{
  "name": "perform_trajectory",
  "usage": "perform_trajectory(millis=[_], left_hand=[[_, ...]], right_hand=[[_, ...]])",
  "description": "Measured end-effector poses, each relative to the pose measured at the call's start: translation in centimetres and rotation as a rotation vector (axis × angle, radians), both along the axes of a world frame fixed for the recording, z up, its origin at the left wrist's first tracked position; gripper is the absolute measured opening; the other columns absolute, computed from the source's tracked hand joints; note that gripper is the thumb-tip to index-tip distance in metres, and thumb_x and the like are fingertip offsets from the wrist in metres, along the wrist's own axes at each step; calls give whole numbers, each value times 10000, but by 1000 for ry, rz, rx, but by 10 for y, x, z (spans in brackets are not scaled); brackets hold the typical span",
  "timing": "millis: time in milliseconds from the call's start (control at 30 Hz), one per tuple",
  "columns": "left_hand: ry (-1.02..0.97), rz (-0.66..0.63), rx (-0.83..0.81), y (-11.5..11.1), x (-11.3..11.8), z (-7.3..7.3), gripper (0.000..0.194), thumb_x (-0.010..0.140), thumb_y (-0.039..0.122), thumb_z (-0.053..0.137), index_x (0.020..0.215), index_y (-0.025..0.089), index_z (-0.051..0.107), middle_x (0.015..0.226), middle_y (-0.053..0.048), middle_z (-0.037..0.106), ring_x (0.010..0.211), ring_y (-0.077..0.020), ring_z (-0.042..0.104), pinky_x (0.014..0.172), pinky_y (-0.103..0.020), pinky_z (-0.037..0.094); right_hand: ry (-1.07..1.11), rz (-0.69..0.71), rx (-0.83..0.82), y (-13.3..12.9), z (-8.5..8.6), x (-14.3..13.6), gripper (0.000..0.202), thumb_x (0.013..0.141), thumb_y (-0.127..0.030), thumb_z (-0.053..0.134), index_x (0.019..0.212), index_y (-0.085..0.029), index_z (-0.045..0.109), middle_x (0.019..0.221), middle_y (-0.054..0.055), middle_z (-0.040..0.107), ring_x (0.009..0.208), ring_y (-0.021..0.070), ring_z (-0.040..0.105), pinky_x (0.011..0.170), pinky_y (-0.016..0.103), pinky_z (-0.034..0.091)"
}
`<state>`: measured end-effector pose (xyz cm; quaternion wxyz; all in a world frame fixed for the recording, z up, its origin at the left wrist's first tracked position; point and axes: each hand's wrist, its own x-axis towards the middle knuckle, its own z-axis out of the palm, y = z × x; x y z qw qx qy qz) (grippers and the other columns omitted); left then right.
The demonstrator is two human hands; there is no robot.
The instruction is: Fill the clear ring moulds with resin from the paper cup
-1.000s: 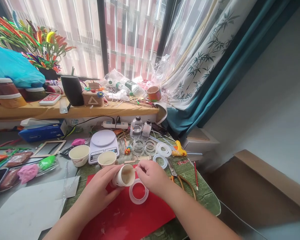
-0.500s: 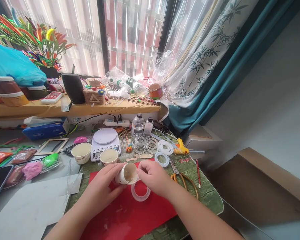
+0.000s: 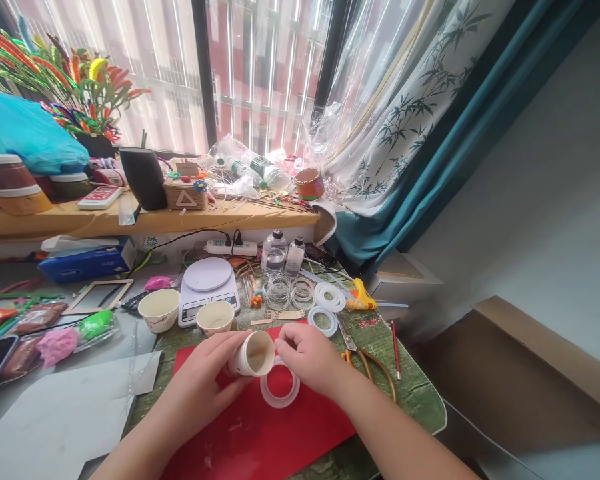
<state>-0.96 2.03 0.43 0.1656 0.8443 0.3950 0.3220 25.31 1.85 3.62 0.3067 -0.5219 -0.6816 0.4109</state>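
A small white paper cup (image 3: 259,353) is tipped to the right, its mouth facing me, with some clear liquid inside. My left hand (image 3: 207,380) is closed around its left side. At the cup's right rim are the pinched fingers of my right hand (image 3: 305,353); whatever lies between them is hidden. Just below and right of the cup, a translucent ring-shaped mold (image 3: 280,404) lies on a red sheet (image 3: 260,440). Two more paper cups, one behind my left hand (image 3: 216,317) and one farther left (image 3: 159,311), stand upright.
Behind the hands are a kitchen scale (image 3: 209,275), two clear bottles (image 3: 295,257), stacked bangles (image 3: 279,291) and white ring molds (image 3: 330,297). Scissors (image 3: 369,363), a yellow glue gun (image 3: 363,295) and a red pencil (image 3: 396,350) lie right. Bagged clay (image 3: 60,343) lies left.
The view has shifted slightly. My hands and the tipped paper cup keep nearly the same pose above the ring mold, with the cup slightly lower in view.
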Motion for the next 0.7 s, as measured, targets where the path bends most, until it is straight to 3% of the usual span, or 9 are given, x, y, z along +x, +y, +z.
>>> perform_trajectory(millis=[400,533,700], left_hand=[[10,5,39,1,-2,1,567,955,265,750,1499,390,648,1422,-38,803,1284,-288,783,1040,-383,666],[12,4,49,2,-2,1,587,964,276,741,1530,385,629,1423,-45,804,1292,-288,782,1034,-375,666],[13,6,49,2,-2,0,529,968,305,754,1481,382,654,1420,-33,806,1280,-281,786,1037,-365,663]], right_hand=[[-13,-10,29,-2,-1,-4,305,976,-300,618,723,-241,458,681,-44,486,662,154,436,618,302,292],[-57,8,144,-3,0,-6,334,972,-284,603,703,-243,409,676,-41,461,666,156,421,622,310,273],[4,13,66,0,-3,-4,271,972,-285,602,732,-240,483,694,-37,515,678,160,462,630,300,311]])
